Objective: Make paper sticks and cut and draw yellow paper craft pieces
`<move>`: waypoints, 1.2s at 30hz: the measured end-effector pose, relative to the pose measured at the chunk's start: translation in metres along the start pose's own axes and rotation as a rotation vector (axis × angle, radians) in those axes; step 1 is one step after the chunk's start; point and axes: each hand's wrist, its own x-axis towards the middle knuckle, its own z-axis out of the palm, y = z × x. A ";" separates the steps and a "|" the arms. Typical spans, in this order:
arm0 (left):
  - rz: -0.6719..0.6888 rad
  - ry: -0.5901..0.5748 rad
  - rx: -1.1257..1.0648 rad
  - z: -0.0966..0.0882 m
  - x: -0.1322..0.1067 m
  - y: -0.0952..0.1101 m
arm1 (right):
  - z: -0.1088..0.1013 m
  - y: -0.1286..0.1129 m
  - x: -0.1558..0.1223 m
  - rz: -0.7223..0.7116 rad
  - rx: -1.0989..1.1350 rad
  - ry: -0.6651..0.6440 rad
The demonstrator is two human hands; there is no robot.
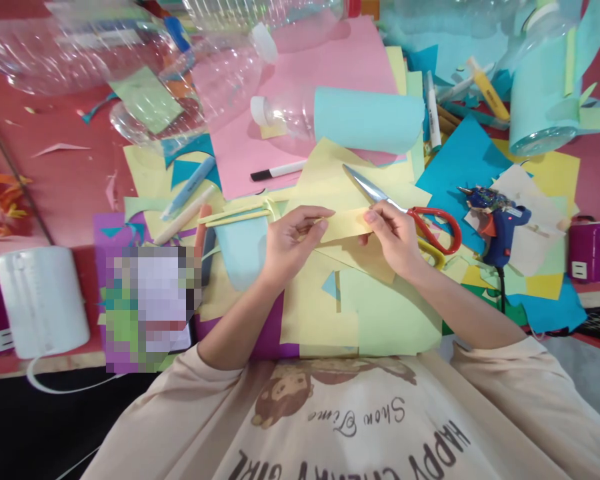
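Between my hands, above the pile of coloured paper, stretches a small strip of pale yellow paper (pixel 347 225). My left hand (pixel 299 239) pinches its left end between thumb and fingers. The other end is in the closed fingers of my right hand (pixel 393 239). Beyond the strip lie scissors (pixel 433 230) with red handles, their blades spread only slightly if at all and pointing up and left. Under my hands are larger pale yellow sheets (pixel 325 180) and a pale green sheet (pixel 387 313). A light blue paper piece (pixel 240 247) rests left of my left hand.
A plastic bottle wrapped in turquoise paper (pixel 370 120) lies ahead; another wrapped bottle (pixel 545 93) stands at the right. A blue glue gun (pixel 505 230) with a cable rests at the right. Clear bottles (pixel 220 80), markers (pixel 433 110) and a white case (pixel 43 300) surround the papers.
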 end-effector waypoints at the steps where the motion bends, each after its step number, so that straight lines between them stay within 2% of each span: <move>1: -0.002 -0.001 0.010 0.000 0.000 0.000 | 0.000 0.000 0.000 -0.001 -0.001 0.002; 9: -0.053 -0.079 0.044 0.002 0.001 0.001 | -0.001 0.005 -0.001 -0.078 0.054 -0.022; 12: -0.023 -0.055 0.012 0.002 0.002 -0.001 | -0.001 0.007 -0.001 -0.081 0.135 -0.046; 14: 0.052 -0.046 -0.026 0.001 0.001 -0.002 | -0.001 0.006 0.000 -0.048 0.152 -0.061; 19: 0.401 -0.102 -0.039 -0.003 0.002 -0.003 | 0.003 0.002 0.002 0.082 0.134 -0.157; 23: 0.441 -0.137 0.018 -0.004 0.002 -0.002 | 0.003 0.001 0.004 0.144 0.183 -0.316; 26: 0.419 -0.201 0.054 -0.003 0.003 -0.004 | 0.000 0.002 0.007 0.183 0.239 -0.365; 28: 0.388 -0.231 0.034 -0.002 0.002 -0.004 | -0.001 0.002 0.008 0.192 0.306 -0.340; 30: 0.300 -0.217 -0.031 0.000 0.001 -0.004 | -0.001 0.002 0.009 0.188 0.337 -0.298; 33: 0.035 -0.201 -0.245 0.003 -0.003 -0.001 | -0.001 0.002 0.007 0.164 0.304 -0.231; 36: -0.285 -0.317 -0.449 0.006 -0.006 0.003 | -0.001 0.002 0.002 0.113 0.253 -0.186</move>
